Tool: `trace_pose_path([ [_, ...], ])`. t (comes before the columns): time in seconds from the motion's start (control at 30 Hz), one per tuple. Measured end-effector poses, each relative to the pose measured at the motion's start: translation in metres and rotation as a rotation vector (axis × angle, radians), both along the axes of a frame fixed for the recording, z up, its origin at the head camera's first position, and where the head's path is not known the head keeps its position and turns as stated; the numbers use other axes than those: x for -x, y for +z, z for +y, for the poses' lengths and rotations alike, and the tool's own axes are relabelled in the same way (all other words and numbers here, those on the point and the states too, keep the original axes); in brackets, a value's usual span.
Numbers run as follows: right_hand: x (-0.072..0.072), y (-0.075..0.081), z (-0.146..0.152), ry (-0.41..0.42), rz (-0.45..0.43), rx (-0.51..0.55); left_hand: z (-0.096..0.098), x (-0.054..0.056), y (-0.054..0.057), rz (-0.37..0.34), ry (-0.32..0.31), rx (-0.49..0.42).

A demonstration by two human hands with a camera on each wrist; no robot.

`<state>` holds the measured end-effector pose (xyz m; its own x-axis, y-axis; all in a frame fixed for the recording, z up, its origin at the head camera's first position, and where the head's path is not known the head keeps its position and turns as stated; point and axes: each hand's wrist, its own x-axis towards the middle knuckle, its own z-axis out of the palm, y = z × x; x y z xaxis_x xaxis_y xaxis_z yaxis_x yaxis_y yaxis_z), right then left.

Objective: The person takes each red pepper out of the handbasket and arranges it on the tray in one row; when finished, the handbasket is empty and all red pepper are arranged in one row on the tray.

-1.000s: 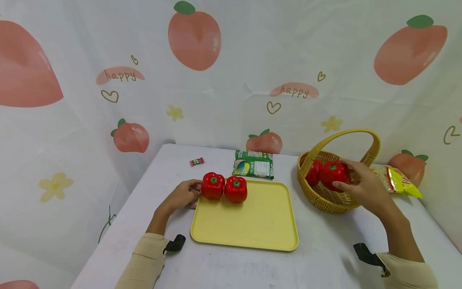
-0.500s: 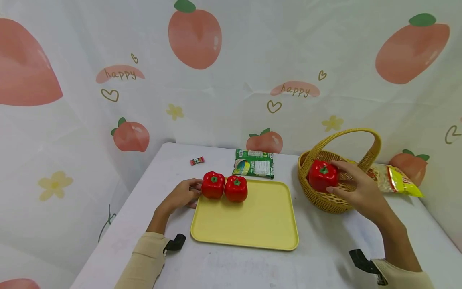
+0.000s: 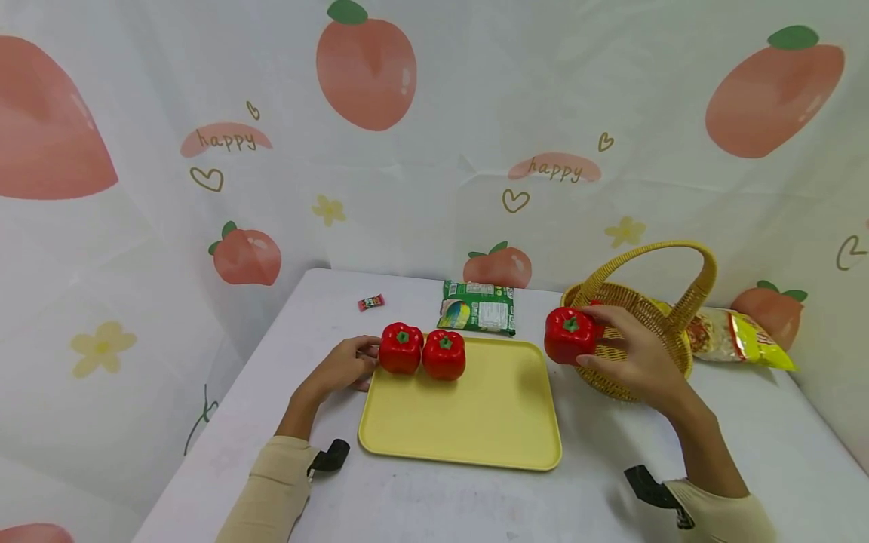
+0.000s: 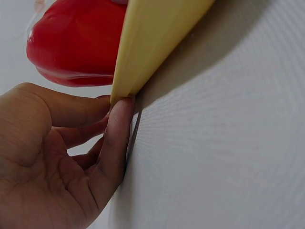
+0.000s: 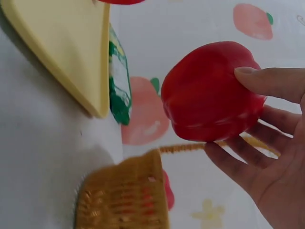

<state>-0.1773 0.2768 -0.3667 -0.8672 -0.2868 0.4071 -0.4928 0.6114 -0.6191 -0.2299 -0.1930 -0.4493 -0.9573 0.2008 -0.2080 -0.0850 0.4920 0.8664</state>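
My right hand (image 3: 634, 358) grips a red bell pepper (image 3: 569, 335), holding it in the air between the wicker basket (image 3: 679, 348) and the yellow tray (image 3: 468, 430). In the right wrist view, thumb and fingers curl round the held pepper's side. Two more red bell peppers (image 3: 400, 348) stand side by side at the tray's back left corner, green stems up. Beside them my left hand (image 3: 342, 367) pinches the tray's left rim between thumb and fingers, as the left wrist view shows. Something red inside the basket shows past its edge, mostly hidden.
Behind the tray lies a green snack packet (image 3: 478, 307), with a small red wrapped candy (image 3: 370, 302) to its left. A yellow and clear bag (image 3: 743, 339) lies right of the basket. The basket's tall handle (image 3: 699, 283) arches above it. A printed curtain hangs behind the table.
My right hand has lifted the pepper out of the basket and carried it left toward the tray's right edge. My left hand, the tray and its two peppers have stayed in place.
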Motion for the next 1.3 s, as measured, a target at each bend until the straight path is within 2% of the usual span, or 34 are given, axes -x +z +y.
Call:
trace_pose_path([
  [0.2,0.008,-0.005,-0.017,0.021,-0.001,-0.031,0.000,-0.001,-0.001,0.007,-0.001,-0.001],
  [0.4,0.014,-0.009,-0.032,0.038,-0.053,-0.032,0.001,-0.001,0.000,0.010,0.002,0.005],
  [0.77,0.023,-0.020,-0.055,0.112,-0.196,0.084,0.000,0.000,-0.002,0.012,-0.001,0.003],
  [0.93,0.025,-0.025,-0.065,0.124,-0.213,0.101,0.000,-0.001,-0.002,0.010,-0.001,0.004],
  [1.3,0.027,-0.033,-0.074,0.120,-0.210,0.058,0.000,0.000,-0.003,0.016,-0.002,0.005],
])
